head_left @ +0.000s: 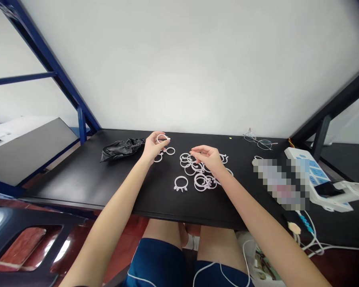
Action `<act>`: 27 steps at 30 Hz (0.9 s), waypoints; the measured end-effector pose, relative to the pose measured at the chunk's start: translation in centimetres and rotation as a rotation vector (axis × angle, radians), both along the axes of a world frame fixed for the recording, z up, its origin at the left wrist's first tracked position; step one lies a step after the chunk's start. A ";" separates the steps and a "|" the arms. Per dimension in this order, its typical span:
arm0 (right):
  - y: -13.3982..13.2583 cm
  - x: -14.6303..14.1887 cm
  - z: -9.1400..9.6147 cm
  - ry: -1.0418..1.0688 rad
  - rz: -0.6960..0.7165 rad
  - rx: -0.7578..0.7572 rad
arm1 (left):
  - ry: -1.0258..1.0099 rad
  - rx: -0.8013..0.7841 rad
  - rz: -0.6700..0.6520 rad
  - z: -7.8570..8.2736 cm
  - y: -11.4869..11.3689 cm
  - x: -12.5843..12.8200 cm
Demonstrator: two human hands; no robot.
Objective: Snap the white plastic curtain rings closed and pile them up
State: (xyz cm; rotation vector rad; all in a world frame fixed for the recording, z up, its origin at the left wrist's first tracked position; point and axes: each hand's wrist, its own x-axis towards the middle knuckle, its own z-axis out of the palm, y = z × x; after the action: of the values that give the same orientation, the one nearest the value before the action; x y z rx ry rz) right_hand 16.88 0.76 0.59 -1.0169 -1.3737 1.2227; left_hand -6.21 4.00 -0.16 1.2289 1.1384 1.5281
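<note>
My left hand [153, 148] is closed in a pinch on a white plastic curtain ring [157, 139], raised a little above the black table. Just below that hand lie two more white rings, one of them a loose curtain ring [170, 154]. To the right, my right hand [210, 158] hovers over a loose pile of white curtain rings [200, 188], its thumb and fingers pinched together. Whether anything small sits between those fingertips is hidden. A single clip ring [181, 189], with small prongs along its lower edge, lies apart in front of the pile.
A crumpled black plastic bag [121, 148] lies left of my left hand. At the back right are eyeglasses [263, 143]. A blurred-out flat item [279, 183], a white power strip [320, 179] and cables take up the right side. A blue metal frame [82, 123] stands at left.
</note>
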 end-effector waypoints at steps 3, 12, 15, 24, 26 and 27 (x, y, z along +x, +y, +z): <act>0.0 0.1 0.0 0.002 -0.002 0.005 | -0.043 -0.043 0.077 0.1 0.3 -0.7; -0.1 0.2 0.0 -0.007 -0.023 0.021 | 0.562 0.033 0.118 -0.5 0.1 -1.3; 0.0 0.2 0.0 0.006 -0.020 0.012 | 0.871 0.157 0.220 -0.6 -0.1 -1.9; 0.4 0.7 -0.2 0.030 -0.057 -0.011 | 1.059 0.142 0.209 -1.2 0.0 -2.1; 0.5 0.7 -0.3 0.035 -0.065 -0.010 | 1.059 0.147 0.202 -1.3 0.0 -2.1; 0.5 0.7 -0.4 0.037 -0.067 -0.010 | 1.058 0.147 0.197 -1.4 0.0 -2.0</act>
State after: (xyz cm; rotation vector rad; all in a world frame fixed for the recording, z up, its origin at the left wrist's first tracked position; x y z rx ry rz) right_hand 17.62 1.29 0.22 -1.0338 -1.2959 1.1941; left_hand -8.25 4.01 -1.51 2.1873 1.8545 1.0615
